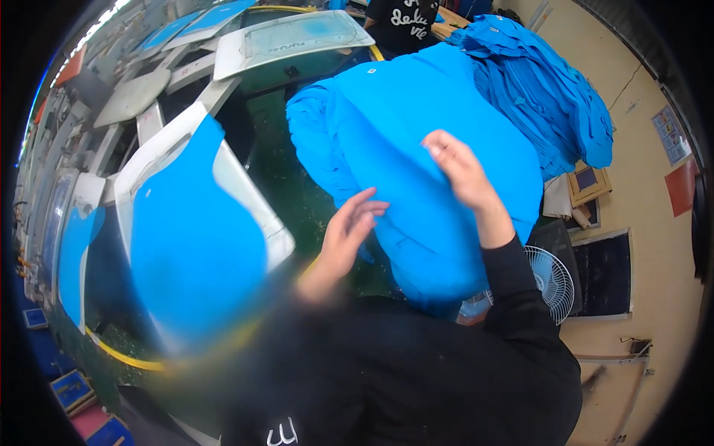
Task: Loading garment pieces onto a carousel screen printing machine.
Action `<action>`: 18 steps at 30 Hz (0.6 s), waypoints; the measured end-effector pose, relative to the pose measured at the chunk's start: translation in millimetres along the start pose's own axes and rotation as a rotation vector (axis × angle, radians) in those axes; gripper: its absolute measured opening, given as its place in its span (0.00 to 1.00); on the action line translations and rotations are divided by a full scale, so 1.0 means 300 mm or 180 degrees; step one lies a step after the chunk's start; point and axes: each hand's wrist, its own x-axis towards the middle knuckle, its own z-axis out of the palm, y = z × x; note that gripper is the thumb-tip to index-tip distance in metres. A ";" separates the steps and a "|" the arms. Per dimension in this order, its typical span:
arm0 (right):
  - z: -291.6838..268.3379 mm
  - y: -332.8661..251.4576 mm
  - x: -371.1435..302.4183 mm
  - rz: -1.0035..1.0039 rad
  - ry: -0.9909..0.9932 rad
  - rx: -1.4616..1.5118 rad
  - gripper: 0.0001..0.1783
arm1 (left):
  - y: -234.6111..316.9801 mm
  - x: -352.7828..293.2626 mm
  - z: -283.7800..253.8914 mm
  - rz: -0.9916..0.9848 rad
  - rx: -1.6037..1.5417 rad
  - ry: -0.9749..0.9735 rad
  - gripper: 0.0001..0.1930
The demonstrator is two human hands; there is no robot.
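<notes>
A thick stack of bright blue cut fabric pieces (416,97) lies in front of me, its near side hanging in a rounded fold. Over its right part is my right hand (462,172), fingers loosely bent and pointing left, with nothing visible in them. My left hand (344,236) is at the stack's left edge, fingers apart and empty. I cannot tell whether either hand touches the fabric. To the left, one blue fabric piece (197,223) lies flat on a white-edged printing pallet (279,241).
More pallets reach away to the left, including a pale one (297,44) at the back. A second heap of blue fabric (543,89) is at the far right. A fan (552,282) is by my right arm. A yellow rail (123,358) curves below the pallets. Another person (401,22) stands behind.
</notes>
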 end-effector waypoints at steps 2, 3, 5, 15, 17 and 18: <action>0.076 -0.056 -0.044 -0.0118 -0.0378 -0.0205 0.11 | 0.007 0.045 0.011 -0.0279 -0.0768 0.0199 0.23; 0.115 -0.021 -0.068 -0.0344 -0.0443 -0.0342 0.11 | 0.000 0.077 0.022 -0.0583 -0.1568 0.0383 0.23; 0.220 0.002 -0.136 -0.0590 -0.0645 -0.0114 0.06 | 0.079 0.108 0.055 -0.0680 -0.0567 0.0678 0.22; -0.520 0.425 -0.126 0.1157 0.2416 -0.4074 0.29 | -0.064 0.057 -0.096 -0.1850 -0.0818 0.1385 0.21; -0.585 0.449 -0.098 0.2215 0.1978 -0.3861 0.34 | -0.101 0.025 -0.113 -0.1541 -0.0744 0.1315 0.18; -0.634 0.489 -0.116 0.2123 0.2058 -0.3544 0.29 | -0.086 0.039 -0.106 -0.1391 -0.0421 0.1392 0.18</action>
